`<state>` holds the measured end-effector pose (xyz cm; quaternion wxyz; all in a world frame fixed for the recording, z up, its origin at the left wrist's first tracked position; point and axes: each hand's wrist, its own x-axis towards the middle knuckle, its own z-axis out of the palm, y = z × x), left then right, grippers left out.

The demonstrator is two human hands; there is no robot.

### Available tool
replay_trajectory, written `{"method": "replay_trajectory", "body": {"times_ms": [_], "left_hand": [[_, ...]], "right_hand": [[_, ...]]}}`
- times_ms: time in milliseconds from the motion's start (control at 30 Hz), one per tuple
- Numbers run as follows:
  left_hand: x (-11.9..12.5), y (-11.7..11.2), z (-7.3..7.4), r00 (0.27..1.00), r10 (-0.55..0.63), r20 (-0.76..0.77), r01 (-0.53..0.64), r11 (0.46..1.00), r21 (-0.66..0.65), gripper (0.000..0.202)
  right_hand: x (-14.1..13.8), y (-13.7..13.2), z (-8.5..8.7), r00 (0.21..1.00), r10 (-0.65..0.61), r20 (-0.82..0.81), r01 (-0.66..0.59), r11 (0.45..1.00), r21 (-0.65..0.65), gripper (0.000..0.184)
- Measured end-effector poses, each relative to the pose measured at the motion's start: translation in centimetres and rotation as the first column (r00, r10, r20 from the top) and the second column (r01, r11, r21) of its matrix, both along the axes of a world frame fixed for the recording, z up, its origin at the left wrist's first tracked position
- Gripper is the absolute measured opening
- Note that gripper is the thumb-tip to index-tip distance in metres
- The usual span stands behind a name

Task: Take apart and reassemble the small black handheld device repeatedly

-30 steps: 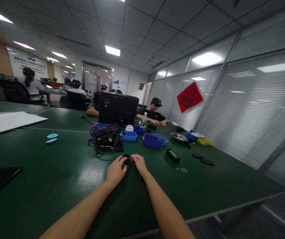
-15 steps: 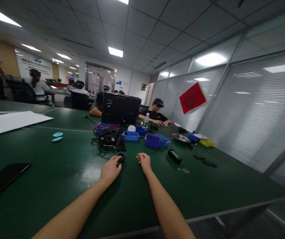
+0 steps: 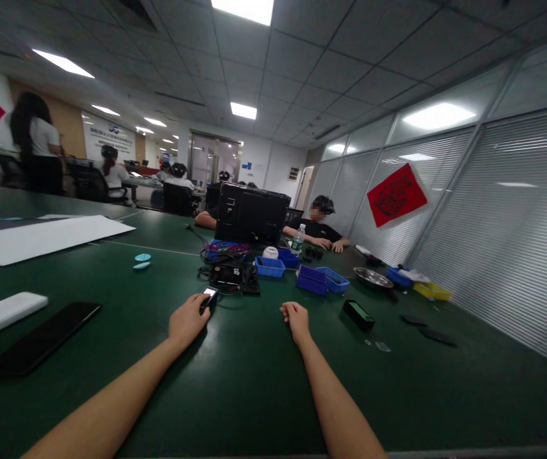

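My left hand (image 3: 187, 320) rests on the green table (image 3: 235, 382) with its fingers curled round a small dark device (image 3: 209, 296) whose top face shines bright. My right hand (image 3: 295, 317) lies a short way to the right, loosely closed with nothing visible in it. Just beyond the device sit a black unit with coiled cables (image 3: 226, 276) and blue bins (image 3: 269, 266). A black and green box (image 3: 358, 313) lies to the right of my right hand.
A black phone (image 3: 39, 338) and a white bar (image 3: 0, 312) lie at the left. White paper (image 3: 44, 236), a big black case (image 3: 251, 215), a metal bowl (image 3: 373, 278) and a yellow tray (image 3: 432, 291) stand farther off. A person (image 3: 320, 226) sits across the table.
My hands have parted: the right let go of the small device and drew right. The left carried the device leftward. The view has swung left, so the phone and white bar show.
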<state>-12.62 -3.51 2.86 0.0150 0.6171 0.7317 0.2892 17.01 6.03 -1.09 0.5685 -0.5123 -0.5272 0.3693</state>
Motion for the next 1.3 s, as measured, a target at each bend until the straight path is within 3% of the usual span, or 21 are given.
{"method": "replay_trajectory", "body": {"times_ms": [533,700,833,1000,1300], "left_hand": [[-7.7,1.8,-0.5,0.964,0.264,0.023,-0.265,0.962,0.072,0.04],[-9.8,1.8,-0.4,0.891,0.41,0.197,-0.43,0.9,0.071,0.053],[-10.5,2.0,-0.6,0.824,0.452,0.341,-0.506,0.858,0.086,0.068],[-10.8,2.1,-0.8,0.795,0.441,0.418,-0.526,0.843,0.111,0.062],[-10.2,2.2,-0.5,0.84,0.438,0.32,-0.479,0.876,0.058,0.067]], "right_hand": [[0.2,-0.3,0.5,0.999,0.029,0.02,-0.029,1.0,-0.004,0.026],[0.1,-0.3,0.7,0.999,0.033,0.037,-0.033,0.999,-0.009,0.026],[0.2,-0.6,0.9,0.996,0.042,0.079,-0.04,0.999,-0.023,0.026],[0.4,-0.6,0.7,0.995,0.08,0.066,-0.08,0.997,-0.009,0.028],[0.5,-0.5,0.6,0.996,0.078,0.033,-0.077,0.997,-0.015,0.027]]}}
